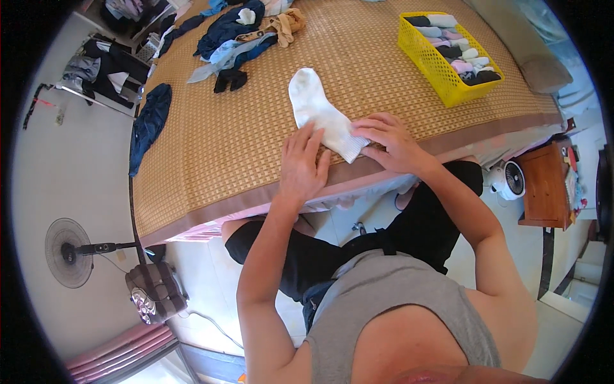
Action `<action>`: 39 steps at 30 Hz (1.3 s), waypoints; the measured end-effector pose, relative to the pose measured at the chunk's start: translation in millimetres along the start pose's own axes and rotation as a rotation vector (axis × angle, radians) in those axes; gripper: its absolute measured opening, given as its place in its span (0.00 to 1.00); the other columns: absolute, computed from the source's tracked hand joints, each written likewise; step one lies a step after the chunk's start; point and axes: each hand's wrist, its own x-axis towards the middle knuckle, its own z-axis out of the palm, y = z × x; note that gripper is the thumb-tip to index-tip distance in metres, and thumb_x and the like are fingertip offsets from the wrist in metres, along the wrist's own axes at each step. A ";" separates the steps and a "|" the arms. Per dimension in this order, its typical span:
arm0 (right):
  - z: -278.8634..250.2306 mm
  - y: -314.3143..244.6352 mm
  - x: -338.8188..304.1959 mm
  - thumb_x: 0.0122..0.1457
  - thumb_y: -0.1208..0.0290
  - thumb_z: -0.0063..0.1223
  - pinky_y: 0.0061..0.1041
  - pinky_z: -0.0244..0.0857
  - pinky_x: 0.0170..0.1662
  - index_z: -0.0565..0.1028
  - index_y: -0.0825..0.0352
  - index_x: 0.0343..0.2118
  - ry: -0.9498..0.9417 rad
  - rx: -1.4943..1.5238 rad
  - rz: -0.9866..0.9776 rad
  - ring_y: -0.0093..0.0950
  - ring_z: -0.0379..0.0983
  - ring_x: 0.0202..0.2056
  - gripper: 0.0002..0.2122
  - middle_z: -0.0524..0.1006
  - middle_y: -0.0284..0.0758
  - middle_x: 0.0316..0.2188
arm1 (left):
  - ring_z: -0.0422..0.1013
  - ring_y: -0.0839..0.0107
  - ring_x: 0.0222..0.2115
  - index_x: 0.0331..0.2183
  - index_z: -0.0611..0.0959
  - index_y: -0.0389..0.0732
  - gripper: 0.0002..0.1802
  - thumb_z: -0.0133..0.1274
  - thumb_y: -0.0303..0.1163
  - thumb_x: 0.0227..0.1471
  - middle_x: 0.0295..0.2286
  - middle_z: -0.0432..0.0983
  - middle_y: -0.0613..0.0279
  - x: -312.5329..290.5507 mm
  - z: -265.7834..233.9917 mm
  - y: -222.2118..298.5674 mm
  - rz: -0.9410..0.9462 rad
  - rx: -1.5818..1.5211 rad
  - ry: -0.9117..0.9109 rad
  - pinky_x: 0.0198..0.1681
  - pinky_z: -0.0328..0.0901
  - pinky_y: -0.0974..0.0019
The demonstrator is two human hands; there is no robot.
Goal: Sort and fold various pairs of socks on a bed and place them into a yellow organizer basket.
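A white sock (314,102) lies flat on the woven mat, its toe pointing away from me and its ribbed cuff (350,147) near the bed's front edge. My left hand (303,160) rests beside the sock with fingers spread, the fingertips at its left edge. On the other side, my right hand (393,142) lies with fingers stretched out and the thumb apart, the fingertips touching the cuff. Neither hand is closed around the sock.
The tan woven mat (217,147) covers the bed. A yellow basket (457,96) of rolled socks stands at the back right. Loose clothes (240,38) are heaped at the far left, and dark blue garment (151,128) lies along the left edge.
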 end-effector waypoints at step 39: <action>12.9 4.3 76.0 0.52 0.51 0.81 0.39 0.56 0.76 0.53 0.68 0.78 -0.446 0.858 0.152 0.37 0.59 0.76 0.58 0.66 0.44 0.73 | 0.76 0.46 0.54 0.46 0.88 0.36 0.21 0.59 0.14 0.47 0.52 0.83 0.49 6.1 19.8 -25.4 -0.091 -0.068 0.342 0.59 0.70 0.45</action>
